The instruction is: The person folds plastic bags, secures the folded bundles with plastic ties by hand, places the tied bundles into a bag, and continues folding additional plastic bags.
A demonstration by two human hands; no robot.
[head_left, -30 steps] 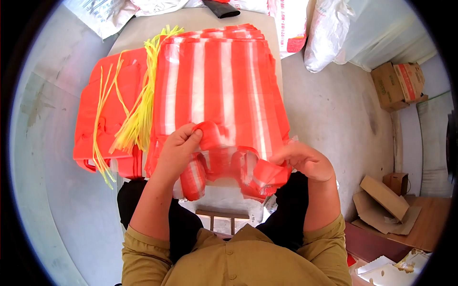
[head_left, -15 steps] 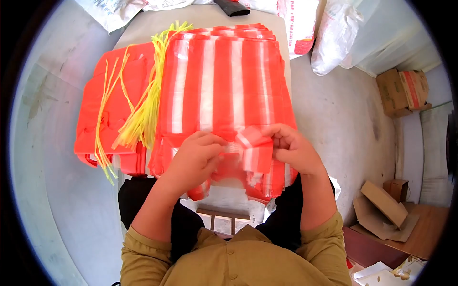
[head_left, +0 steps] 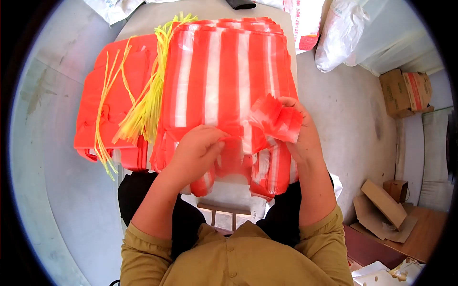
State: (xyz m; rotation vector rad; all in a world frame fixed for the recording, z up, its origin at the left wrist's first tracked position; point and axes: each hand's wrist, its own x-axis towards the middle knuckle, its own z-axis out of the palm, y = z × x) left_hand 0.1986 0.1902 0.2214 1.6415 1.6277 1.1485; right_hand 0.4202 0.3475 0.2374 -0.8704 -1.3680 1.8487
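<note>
A thick stack of red-and-white striped plastic bags (head_left: 214, 81) lies in front of me, its handle ends toward my lap. At the stack's near edge, my left hand (head_left: 198, 150) is closed, thumb and fingers pinching a thin red flap of plastic bag. My right hand (head_left: 305, 131) holds a crumpled red plastic piece (head_left: 276, 119) above the right side of the stack. Its fingers are partly hidden behind that piece. Yellow plastic ties (head_left: 148, 109) lie along the stack's left edge.
Another pile of red bags (head_left: 114, 95) lies to the left, yellow strands across it. The table (head_left: 138, 21) shows behind the stacks. White sacks (head_left: 341, 33) stand at the back right. Cardboard boxes (head_left: 398, 93) are on the right, and opened cardboard (head_left: 381, 209) lies lower right.
My right hand has moved up and to the right with the crumpled red piece, away from my left hand. My left hand stays near the stack's front edge. The view has shifted slightly.
</note>
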